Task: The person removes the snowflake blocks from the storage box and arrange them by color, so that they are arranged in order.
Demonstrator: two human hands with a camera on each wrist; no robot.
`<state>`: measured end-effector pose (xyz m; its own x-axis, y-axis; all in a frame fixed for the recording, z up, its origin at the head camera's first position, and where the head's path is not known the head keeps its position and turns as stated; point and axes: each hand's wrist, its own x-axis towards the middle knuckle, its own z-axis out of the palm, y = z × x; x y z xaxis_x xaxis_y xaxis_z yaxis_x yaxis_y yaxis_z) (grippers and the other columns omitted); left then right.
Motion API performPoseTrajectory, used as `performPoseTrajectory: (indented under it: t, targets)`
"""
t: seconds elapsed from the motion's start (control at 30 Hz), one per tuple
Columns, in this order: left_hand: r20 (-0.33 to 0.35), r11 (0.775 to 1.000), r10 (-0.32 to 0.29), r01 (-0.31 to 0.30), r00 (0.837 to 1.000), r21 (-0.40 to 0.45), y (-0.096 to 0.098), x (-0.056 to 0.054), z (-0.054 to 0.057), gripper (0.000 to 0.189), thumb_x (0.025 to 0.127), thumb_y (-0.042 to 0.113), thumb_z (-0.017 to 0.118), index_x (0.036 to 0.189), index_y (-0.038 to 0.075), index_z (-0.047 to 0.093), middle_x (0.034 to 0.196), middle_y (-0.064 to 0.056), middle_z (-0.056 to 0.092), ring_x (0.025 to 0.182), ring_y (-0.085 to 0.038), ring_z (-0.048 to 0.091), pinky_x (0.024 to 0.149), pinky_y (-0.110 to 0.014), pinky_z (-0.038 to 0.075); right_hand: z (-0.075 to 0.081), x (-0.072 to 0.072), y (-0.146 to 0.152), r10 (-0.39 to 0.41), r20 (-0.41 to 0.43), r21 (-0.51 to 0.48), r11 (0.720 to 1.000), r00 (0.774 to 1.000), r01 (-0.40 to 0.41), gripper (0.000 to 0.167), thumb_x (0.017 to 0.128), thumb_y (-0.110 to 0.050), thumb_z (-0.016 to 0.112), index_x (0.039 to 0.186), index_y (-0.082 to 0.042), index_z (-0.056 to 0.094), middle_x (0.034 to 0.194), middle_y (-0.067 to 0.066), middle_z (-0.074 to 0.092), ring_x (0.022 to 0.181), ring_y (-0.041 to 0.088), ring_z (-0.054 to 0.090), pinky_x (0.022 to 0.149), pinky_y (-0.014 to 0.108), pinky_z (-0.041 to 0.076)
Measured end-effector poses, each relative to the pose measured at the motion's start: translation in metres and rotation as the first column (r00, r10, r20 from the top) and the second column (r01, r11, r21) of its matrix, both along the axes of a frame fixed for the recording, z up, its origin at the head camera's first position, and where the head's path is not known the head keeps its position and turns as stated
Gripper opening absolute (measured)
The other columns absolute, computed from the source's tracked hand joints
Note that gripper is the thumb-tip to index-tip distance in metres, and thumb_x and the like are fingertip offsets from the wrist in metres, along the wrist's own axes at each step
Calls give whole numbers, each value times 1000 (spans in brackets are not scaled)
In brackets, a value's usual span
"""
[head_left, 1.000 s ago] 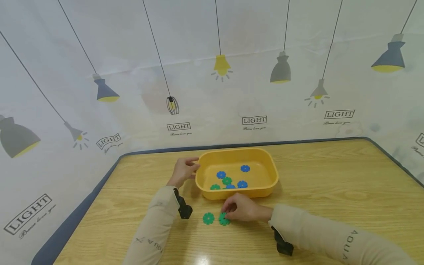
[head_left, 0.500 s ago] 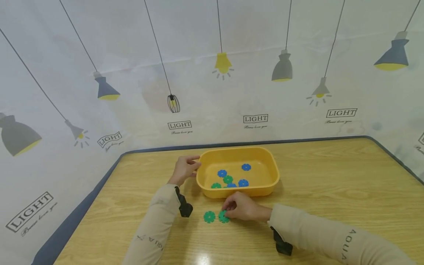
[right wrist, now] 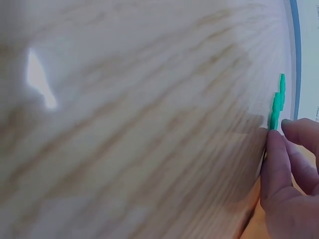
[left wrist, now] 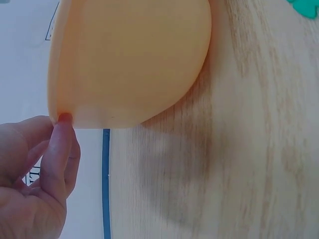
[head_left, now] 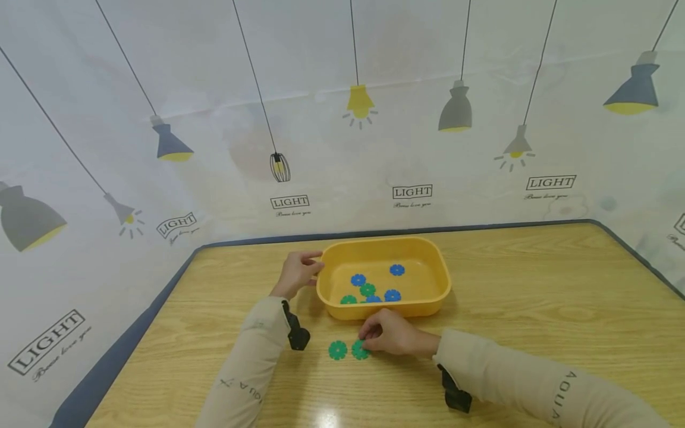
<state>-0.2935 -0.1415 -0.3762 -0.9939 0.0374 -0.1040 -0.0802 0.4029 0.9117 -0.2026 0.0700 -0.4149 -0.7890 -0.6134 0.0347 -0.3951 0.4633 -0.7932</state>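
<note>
My left hand [head_left: 297, 276] pinches the left rim of a yellow plastic tub [head_left: 385, 311]; in the left wrist view its thumb presses the outer wall of the tub [left wrist: 129, 59]. In front of the tub, my right hand [head_left: 393, 334] holds a green snowflake disc [head_left: 357, 351] by its right edge, low over the table; fingers cover part of the disc. A second green snowflake disc [head_left: 338, 350] lies flat just left of it. The right wrist view shows the held disc [right wrist: 274, 110] edge-on, partly overlapping the other disc [right wrist: 282, 89] in sight.
Inside the tub lie several blue discs [head_left: 397, 270] and green discs [head_left: 367, 289], some partly hidden by its front wall. The wooden table [head_left: 524, 285] ends at a dark blue edge before a wall cloth [head_left: 342, 172] printed with lamps.
The green disc in my right hand has shifted slightly left, closer to the other green disc. My left hand has stayed on the tub's rim.
</note>
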Motion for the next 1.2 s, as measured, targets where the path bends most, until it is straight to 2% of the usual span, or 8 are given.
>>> performPoseTrajectory:
  t: [0.3, 0.47, 0.6, 0.8, 0.9, 1.07, 1.2]
  targets:
    - [17, 1000, 10, -10, 1000, -5, 0, 0, 0, 36, 86, 7, 57, 121, 3, 54, 99, -19, 56, 87, -33, 60, 63, -32, 55, 1, 4, 14, 10, 21, -34, 999, 1000, -10, 11, 78, -7, 66, 88, -3, 66, 79, -3, 60, 72, 8, 54, 62, 19, 48]
    - [24, 1000, 20, -20, 1000, 1, 2, -1, 0, 36, 85, 6, 57, 121, 3, 54, 100, -18, 56, 89, -34, 59, 61, -30, 55, 15, 8, 26, 40, 42, -65, 997, 998, -37, 12, 79, -7, 64, 90, -2, 65, 81, -2, 61, 74, 8, 55, 65, 21, 49]
    - [25, 1000, 24, -24, 999, 4, 1, -2, -1, 36, 86, 6, 57, 122, 3, 53, 99, -19, 56, 90, -34, 59, 61, -29, 55, 29, 6, 34, 72, 23, -101, 992, 997, -69, 12, 81, -7, 63, 90, 1, 64, 82, -1, 62, 73, 8, 55, 66, 23, 51]
    - [13, 999, 32, -32, 999, -3, 1, -1, -1, 36, 85, 5, 58, 121, 3, 54, 98, -18, 57, 81, -27, 61, 60, -29, 55, 48, -4, 40, 88, -50, -116, 989, 995, -93, 13, 82, -9, 62, 91, 2, 64, 83, 1, 62, 73, 9, 56, 68, 27, 52]
    - [1, 999, 31, -31, 1000, -6, 1, 0, -1, 36, 85, 5, 57, 120, 3, 55, 97, -18, 57, 76, -24, 61, 59, -29, 55, 57, -11, 41, 76, -35, -101, 992, 996, -79, 15, 83, -10, 61, 92, 1, 63, 83, 2, 62, 73, 14, 57, 65, 27, 52]
    - [-12, 1000, 26, -26, 1000, -5, 2, 1, -1, 36, 85, 4, 57, 121, 2, 54, 96, -19, 57, 78, -28, 62, 59, -29, 55, 68, -26, 38, 67, 26, -128, 990, 997, -63, 16, 85, -9, 58, 96, 2, 62, 84, 11, 62, 71, 27, 58, 62, 38, 54]
    - [-12, 1000, 28, -28, 1000, -4, 2, 0, -1, 36, 85, 4, 57, 120, 2, 55, 96, -18, 58, 79, -28, 62, 58, -30, 55, 72, -41, 37, 71, 50, -124, 990, 996, -64, 20, 86, -10, 56, 101, 3, 61, 87, 12, 62, 69, 21, 60, 61, 38, 54]
